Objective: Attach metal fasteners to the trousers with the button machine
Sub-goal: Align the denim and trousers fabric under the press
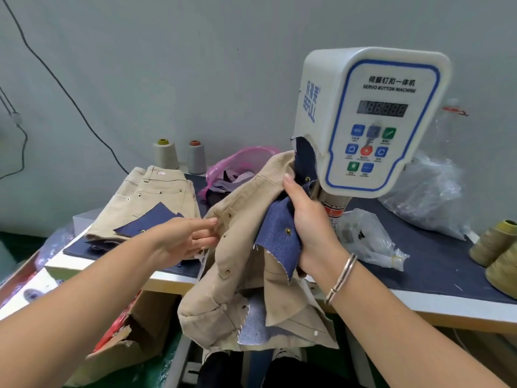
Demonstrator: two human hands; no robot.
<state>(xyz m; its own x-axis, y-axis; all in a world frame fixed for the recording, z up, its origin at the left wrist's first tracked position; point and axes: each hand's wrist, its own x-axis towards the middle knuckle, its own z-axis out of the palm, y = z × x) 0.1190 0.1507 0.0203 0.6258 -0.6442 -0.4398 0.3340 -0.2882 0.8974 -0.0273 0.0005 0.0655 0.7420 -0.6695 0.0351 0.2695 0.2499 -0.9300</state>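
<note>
Beige trousers (237, 247) with a blue denim patch (277, 228) hang off the table's front edge, bunched up against the white servo button machine (372, 119). My right hand (307, 217) grips the trousers and the denim patch together just below the machine head. My left hand (187, 239) touches the trousers' left edge with its fingers extended toward the fabric. Several brass fasteners (288, 231) show on the cloth.
A second folded pair of beige trousers (156, 197) with a denim scrap lies at the back left. Two thread cones (179, 156), a pink bag (232, 169), clear plastic bags (372, 239) and olive thread cones (498, 247) sit around. A cardboard box (126, 331) stands below.
</note>
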